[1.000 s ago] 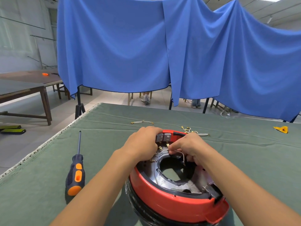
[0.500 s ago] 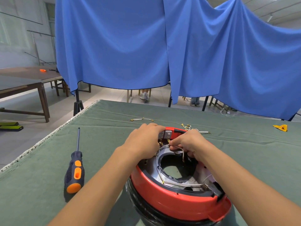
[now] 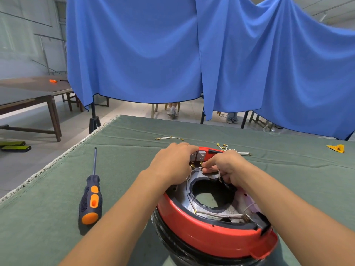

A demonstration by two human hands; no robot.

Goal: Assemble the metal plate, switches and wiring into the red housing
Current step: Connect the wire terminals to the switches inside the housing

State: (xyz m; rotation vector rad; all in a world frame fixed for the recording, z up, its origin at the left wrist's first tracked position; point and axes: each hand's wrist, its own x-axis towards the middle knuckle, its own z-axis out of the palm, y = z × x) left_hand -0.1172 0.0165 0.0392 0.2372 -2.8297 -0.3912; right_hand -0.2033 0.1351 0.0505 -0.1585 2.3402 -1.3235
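One red housing (image 3: 211, 235) sits on the table (image 3: 134, 143) with one metal plate (image 3: 187, 200) inside it and two grey switches (image 3: 198, 156) at its far rim. One screwdriver (image 3: 90, 196) lies left of the housing. Two loose wire bundles (image 3: 169, 138) lie beyond it, and one yellow piece (image 3: 335, 148) lies far right of it. The left hand (image 3: 171, 166) rests curled over the housing's far rim by the switches; what it holds is hidden. The right hand (image 3: 226, 167) pinches a white wire (image 3: 197, 168) there. Green cloth covers the table; blue curtains (image 3: 192, 50) hang behind the housing.

Left hand (image 3: 172, 166) fingertips behind switches (image 3: 198, 156)
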